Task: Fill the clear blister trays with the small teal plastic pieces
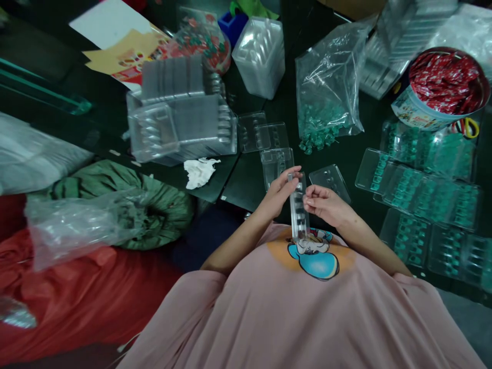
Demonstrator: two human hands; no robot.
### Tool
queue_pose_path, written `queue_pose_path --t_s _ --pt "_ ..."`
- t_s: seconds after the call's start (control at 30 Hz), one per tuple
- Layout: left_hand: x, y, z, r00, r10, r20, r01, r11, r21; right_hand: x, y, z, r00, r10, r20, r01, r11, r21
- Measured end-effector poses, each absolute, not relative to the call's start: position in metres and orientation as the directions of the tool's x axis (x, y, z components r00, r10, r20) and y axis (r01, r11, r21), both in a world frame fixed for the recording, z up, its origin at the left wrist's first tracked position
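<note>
My left hand [282, 192] pinches the clear plastic blister tray [298, 212] upright before my shirt [307, 302]; my right's [326, 204] fingertips bunch narrowly at its edge. I should steady it, pressing gently.

No text is readable; the print on the light-blue tub [417, 110] and red-yellow card [134, 57] is too blurred.

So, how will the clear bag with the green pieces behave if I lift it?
The clear bag will probably be floppy, as its thin film is creased and slumped. It's likely light for its size, with green pieces only at the near end. Some seem to lie outside that end, so more could spill.
</note>
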State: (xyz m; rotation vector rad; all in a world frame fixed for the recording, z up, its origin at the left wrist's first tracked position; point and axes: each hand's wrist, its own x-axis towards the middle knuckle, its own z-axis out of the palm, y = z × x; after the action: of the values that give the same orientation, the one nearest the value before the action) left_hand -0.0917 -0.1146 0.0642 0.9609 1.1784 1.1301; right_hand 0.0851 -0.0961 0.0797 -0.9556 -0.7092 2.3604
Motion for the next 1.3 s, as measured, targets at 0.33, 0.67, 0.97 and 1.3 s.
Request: queue_pose_path --t_s 0.33,0.67,0.97,1.3 --pt "-0.106 -0.135 0.065 -0.114 0.958 -0.263 -0.291 0.221 0.931 0.115 -0.065 0.096 -0.348 0.808 -0.475 -0.231 -0.565 -0.792" --pt "-0.106 -0.148 0.072 -0.26 0.957 -0.13 -0.069 0.116 0.991 0.046 -0.056 0.045 -0.234 0.948 -0.216 -0.002 -0.223 -0.975" --pt "-0.108 -0.143 0.069 -0.239 0.962 -0.131 0.002 0.135 0.991 0.035 -0.057 0.066 -0.429 0.883 -0.187 0.019 -0.199 -0.98" --pt "-0.1 -0.126 0.073 -0.111 0.991 -0.08 0.163 0.097 0.982 0.054 -0.085 0.071 -0.701 0.589 -0.401 -0.163 -0.68 -0.714"
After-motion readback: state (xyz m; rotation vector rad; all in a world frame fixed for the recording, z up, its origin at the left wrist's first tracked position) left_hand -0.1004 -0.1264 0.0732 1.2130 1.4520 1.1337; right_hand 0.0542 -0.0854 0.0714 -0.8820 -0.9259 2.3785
